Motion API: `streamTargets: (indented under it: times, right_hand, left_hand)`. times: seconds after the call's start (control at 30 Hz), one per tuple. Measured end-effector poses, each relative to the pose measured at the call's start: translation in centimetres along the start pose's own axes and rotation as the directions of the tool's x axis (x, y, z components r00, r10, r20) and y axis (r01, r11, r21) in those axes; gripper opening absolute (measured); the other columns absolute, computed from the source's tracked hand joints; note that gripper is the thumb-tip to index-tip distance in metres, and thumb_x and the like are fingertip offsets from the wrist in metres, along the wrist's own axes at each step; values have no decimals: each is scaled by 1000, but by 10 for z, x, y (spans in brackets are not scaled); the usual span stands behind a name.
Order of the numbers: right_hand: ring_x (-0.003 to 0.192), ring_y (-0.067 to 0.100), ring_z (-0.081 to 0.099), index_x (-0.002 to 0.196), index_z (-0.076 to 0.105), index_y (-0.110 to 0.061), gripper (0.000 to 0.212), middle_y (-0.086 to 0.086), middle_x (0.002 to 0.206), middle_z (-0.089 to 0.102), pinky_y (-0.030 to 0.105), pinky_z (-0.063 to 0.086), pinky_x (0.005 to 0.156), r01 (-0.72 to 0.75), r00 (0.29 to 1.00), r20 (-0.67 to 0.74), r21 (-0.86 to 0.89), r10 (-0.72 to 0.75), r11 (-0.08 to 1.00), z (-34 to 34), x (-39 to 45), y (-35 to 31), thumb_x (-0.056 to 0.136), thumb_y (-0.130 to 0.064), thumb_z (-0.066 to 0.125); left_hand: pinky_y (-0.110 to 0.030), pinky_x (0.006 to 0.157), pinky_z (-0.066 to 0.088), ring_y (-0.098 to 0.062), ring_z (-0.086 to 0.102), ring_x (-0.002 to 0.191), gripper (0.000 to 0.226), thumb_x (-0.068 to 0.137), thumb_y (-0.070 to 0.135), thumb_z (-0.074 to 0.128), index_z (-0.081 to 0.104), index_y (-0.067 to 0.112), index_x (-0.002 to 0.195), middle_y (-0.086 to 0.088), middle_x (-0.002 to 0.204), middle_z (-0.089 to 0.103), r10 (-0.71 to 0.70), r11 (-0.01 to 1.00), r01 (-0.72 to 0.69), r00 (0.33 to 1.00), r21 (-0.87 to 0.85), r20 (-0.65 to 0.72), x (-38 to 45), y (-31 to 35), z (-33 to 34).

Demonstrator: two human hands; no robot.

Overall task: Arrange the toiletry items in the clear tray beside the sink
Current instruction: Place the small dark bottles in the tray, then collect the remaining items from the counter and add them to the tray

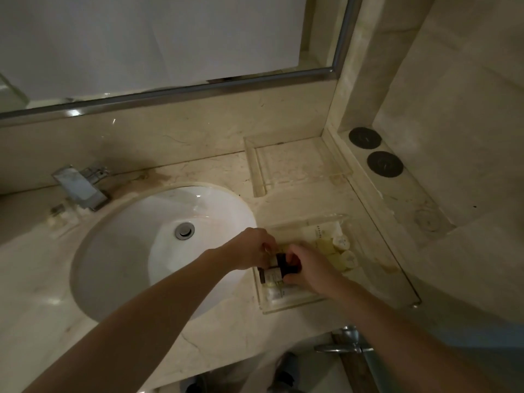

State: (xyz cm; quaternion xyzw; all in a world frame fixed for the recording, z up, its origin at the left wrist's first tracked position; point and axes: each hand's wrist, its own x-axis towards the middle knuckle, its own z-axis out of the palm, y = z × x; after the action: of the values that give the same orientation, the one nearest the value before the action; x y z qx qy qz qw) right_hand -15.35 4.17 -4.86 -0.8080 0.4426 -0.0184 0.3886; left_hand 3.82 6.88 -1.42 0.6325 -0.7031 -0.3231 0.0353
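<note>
Small dark-capped bottles (pixel 276 268) are being lined up in the clear tray (pixel 295 304); both are gripped by the left hand (pixel 252 251) and right hand (pixel 309 268). Next, they need to be set down side by side.

Glossy white sink (pixel 119 251), polished veined marble counter (pixel 198 336), clear plastic tray (pixel 283 309), shiny metal faucet (pixel 82 188).

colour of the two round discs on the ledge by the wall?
Dark grey to black, both round discs, seen in the head view.

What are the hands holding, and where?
Both hands, left and right, grip small dark-capped bottles over the clear tray; exact hold points are hidden.
</note>
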Motion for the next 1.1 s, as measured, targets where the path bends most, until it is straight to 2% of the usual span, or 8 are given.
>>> streamTargets:
  times: [0.13, 0.27, 0.4, 0.5, 0.63, 0.83, 1.0, 1.1]
  right_hand:
    - [78, 11, 52, 82, 51, -24, 29, -8, 91, 50, 23, 42, 66, 3, 999, -45, 27, -2, 1000, -14, 6, -7, 72, -29, 77]
    - [74, 14, 53, 81, 53, -19, 15, -4, 84, 52, 27, 46, 68, 78, 990, -120, 6, -77, 997, -26, 25, -34, 81, -25, 67]
    - [68, 11, 53, 77, 54, -19, 11, -6, 75, 55, 26, 43, 61, 176, 976, -136, 22, -172, 984, -19, 49, -84, 85, -20, 61]
    - [66, 14, 56, 76, 55, -22, 10, -7, 70, 59, 32, 47, 65, 252, 967, -44, 23, -251, 968, 5, 65, -129, 85, -23, 58]
    - [60, 14, 51, 73, 55, -25, 12, -4, 66, 58, 28, 44, 59, 306, 931, 202, 17, -303, 952, 62, 74, -184, 85, -26, 56]
    - [59, 11, 46, 64, 47, -26, 24, -6, 61, 49, 28, 37, 60, 381, 850, 414, -55, -326, 923, 153, 89, -250, 85, -22, 57]
    - [77, 25, 59, 81, 57, -13, 10, 7, 82, 63, 35, 46, 68, 391, 889, 318, -147, -331, 909, 207, 124, -313, 87, -22, 55]
    - [81, 28, 57, 87, 55, -12, 10, 10, 90, 61, 36, 44, 67, 387, 911, 216, -160, -351, 908, 228, 159, -354, 87, -22, 57]
  left_hand:
    - [-14, 72, 43, -9, 56, 81, 33, 79, 16, 74, 66, 15, 111, 1, 99, 62, -44, 997, 32, 982, -66, -183, -9, -16, -19]
    - [-21, 73, 44, -12, 56, 78, 26, 81, 14, 72, 68, 15, 106, 3, 92, 59, -183, 982, 153, 925, -115, -334, -34, -40, -57]
    - [-25, 73, 46, -16, 58, 78, 17, 80, 14, 70, 70, 14, 97, 2, 85, 61, -382, 921, 296, 808, -251, -448, -88, -73, -70]
    - [-24, 71, 44, -21, 62, 81, 14, 80, 15, 69, 72, 12, 93, -6, 88, 66, -516, 854, 390, 722, -345, -461, -144, -99, -51]
    - [-17, 69, 37, -20, 63, 83, 14, 81, 12, 65, 72, 10, 93, -6, 90, 68, -642, 763, 469, 633, -445, -433, -221, -127, -15]
    - [-20, 75, 44, -16, 62, 86, 17, 84, 15, 60, 71, 14, 98, -3, 99, 69, -833, 552, 583, 370, -596, -410, -316, -174, 13]
    - [-29, 81, 49, -22, 61, 93, 24, 85, 23, 63, 64, 15, 107, -6, 112, 61, -926, 323, 629, 57, -707, -373, -367, -240, 13]
    - [-33, 82, 50, -24, 56, 100, 39, 82, 31, 66, 55, 16, 117, -8, 119, 50, -947, 209, 593, -75, -777, -312, -380, -280, -1]
